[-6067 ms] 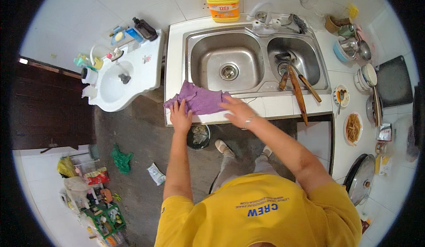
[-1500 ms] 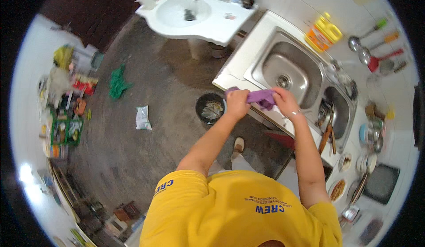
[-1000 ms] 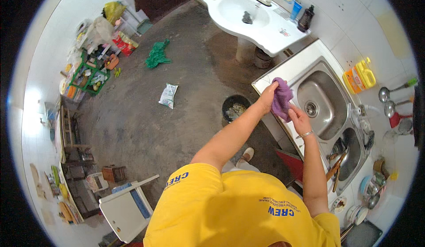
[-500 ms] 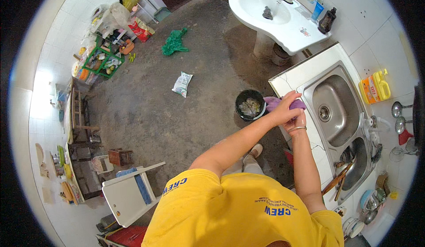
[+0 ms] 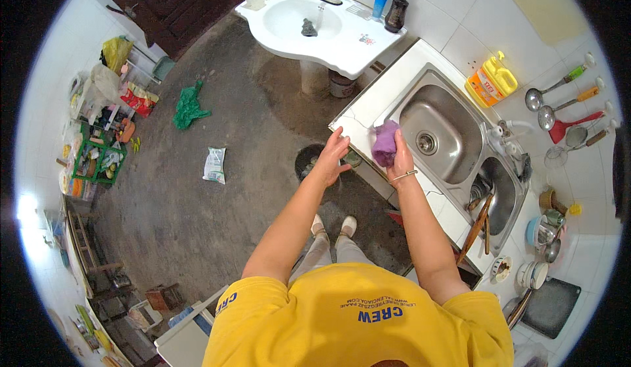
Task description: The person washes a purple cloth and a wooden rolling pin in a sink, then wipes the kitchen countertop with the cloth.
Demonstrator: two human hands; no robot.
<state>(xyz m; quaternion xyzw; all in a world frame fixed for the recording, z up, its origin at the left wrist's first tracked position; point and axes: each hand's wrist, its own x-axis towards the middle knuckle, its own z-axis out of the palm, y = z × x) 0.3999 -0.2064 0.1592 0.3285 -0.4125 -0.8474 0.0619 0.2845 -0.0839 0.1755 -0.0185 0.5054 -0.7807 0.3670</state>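
A bunched purple cloth (image 5: 384, 145) is held in my right hand (image 5: 401, 160), over the white counter's (image 5: 355, 118) edge and beside the steel sink (image 5: 434, 114). My left hand (image 5: 330, 160) is apart from the cloth, its fingers spread with nothing in them. It hangs in front of the counter edge, above a black bucket (image 5: 305, 163) on the floor, hiding part of it. A bracelet circles my right wrist. The sink's nearer basin (image 5: 506, 199) has wooden-handled utensils (image 5: 478, 232) leaning in it.
A white washbasin (image 5: 289, 42) stands at the back. A yellow detergent jug (image 5: 493, 81) stands behind the sink, near hanging ladles (image 5: 549, 101). On the floor lie a green plastic bag (image 5: 190, 107) and a white packet (image 5: 214, 165). A white chair (image 5: 187, 341) is at lower left.
My hands were together on the cloth and have separated; the left has let go and the right keeps it. The view has turned toward the sink.
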